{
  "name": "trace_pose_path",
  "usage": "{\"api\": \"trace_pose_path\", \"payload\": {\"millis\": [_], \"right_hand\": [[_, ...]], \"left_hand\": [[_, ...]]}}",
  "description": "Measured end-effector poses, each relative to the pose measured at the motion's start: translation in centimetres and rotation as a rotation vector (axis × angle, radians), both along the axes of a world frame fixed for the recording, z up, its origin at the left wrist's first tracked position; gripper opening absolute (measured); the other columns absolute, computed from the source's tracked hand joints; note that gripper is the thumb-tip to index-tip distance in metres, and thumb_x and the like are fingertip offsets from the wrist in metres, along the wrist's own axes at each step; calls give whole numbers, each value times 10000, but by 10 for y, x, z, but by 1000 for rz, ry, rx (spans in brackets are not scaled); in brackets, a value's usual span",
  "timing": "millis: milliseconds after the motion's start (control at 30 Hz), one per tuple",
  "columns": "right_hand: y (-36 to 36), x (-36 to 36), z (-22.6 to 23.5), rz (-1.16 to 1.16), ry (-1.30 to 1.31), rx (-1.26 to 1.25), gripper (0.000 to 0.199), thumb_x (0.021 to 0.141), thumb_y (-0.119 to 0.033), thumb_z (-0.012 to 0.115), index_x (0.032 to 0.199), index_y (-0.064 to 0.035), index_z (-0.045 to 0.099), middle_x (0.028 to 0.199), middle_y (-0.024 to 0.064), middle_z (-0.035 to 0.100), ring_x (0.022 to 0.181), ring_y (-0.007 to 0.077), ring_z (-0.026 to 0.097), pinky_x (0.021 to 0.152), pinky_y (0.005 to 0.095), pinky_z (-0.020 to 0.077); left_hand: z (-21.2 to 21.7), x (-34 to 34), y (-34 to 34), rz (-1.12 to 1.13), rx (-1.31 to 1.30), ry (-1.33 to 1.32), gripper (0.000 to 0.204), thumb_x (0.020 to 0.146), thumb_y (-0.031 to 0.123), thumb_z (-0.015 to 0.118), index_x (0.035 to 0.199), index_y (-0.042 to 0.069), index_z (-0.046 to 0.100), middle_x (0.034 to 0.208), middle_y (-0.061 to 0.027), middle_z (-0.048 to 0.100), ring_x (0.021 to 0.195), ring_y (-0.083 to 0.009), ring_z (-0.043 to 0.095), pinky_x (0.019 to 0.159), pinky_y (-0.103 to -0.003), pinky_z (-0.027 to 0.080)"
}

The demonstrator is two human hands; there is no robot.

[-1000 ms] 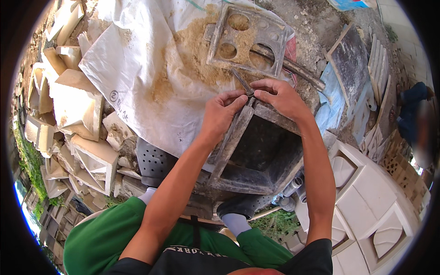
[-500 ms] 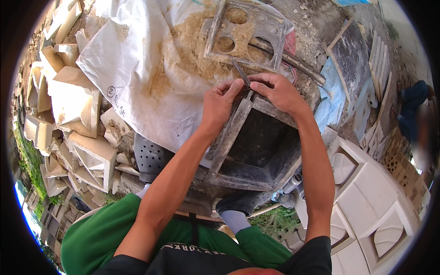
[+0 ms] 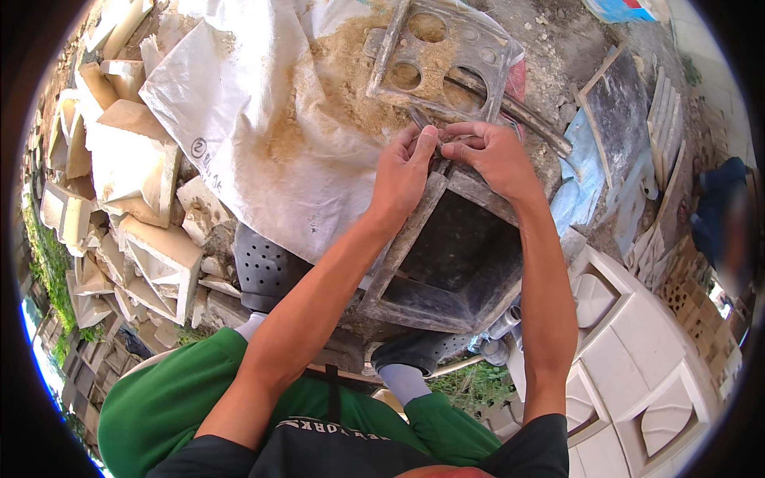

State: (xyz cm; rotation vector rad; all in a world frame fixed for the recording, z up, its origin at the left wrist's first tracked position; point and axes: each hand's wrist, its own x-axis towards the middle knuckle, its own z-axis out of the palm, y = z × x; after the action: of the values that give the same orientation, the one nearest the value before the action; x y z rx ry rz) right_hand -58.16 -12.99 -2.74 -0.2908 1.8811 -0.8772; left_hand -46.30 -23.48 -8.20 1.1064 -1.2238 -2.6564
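Note:
Between my legs stands a dark, worn rectangular mould frame [image 3: 402, 239] with a hollow, black inside. My left hand [image 3: 404, 174] and my right hand [image 3: 492, 161] meet at its far corner, both with fingers pinched together. A thin dark strip [image 3: 418, 118], perhaps metal, sticks up past my left fingers, which close on it. My right thumb and fingers press in beside it, close to the corner; what lies between them is mostly hidden by the fingers.
Beyond my hands, a grey plate with round holes [image 3: 434, 94] and a long bar [image 3: 534, 127] lie by a sand-strewn white sheet [image 3: 231, 119]. Cream cast blocks [image 3: 131, 171] pile up at left; more pale blocks [image 3: 637, 350] stand at right. Another person [image 3: 717, 207] is at far right.
My left hand has shifted slightly right and turned a little, closer to my right hand. Less of the strip shows past the fingers. The whole view has shifted slightly.

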Motion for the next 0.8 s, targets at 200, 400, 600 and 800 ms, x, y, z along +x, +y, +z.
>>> {"api": "trace_pose_path", "payload": {"millis": [200, 400, 600, 800], "right_hand": [[8, 12, -13, -152, -41, -88, 421, 976, -263, 589, 1247, 58, 608, 1130, 133, 689, 1000, 148, 640, 874, 286, 477], [12, 13, -1, -86, -108, -88, 543, 1022, -363, 477, 1316, 92, 519, 1280, 165, 615, 1207, 219, 567, 1011, 307, 405], [22, 27, 15, -18, 221, 59, 492, 1003, -389, 506, 1236, 32, 606, 1105, 179, 694, 1071, 213, 641, 916, 313, 464], [40, 47, 1, -55, 586, 33, 397, 966, -414, 561, 1043, -51, 702, 835, 175, 709, 816, 329, 706, 733, 360, 524]], "left_hand": [[-7, 2, 8, -4, -233, -53, 387, 1016, 357, 529, 1066, -21, 595, 889, -37, 635, 794, -82, 554, 709, -251, 449], [1, 3, 4, 102, -316, -252, 467, 1025, 423, 470, 1073, -32, 565, 926, -96, 630, 777, -132, 588, 725, -264, 476], [-14, 28, -24, 138, 125, -240, 435, 998, 425, 529, 1046, 4, 621, 936, -109, 651, 842, -160, 648, 772, -295, 540], [-23, 29, -53, -220, 5, -46, 280, 991, 253, 571, 1095, 5, 648, 1068, -94, 683, 982, -172, 657, 915, -298, 515]]}}
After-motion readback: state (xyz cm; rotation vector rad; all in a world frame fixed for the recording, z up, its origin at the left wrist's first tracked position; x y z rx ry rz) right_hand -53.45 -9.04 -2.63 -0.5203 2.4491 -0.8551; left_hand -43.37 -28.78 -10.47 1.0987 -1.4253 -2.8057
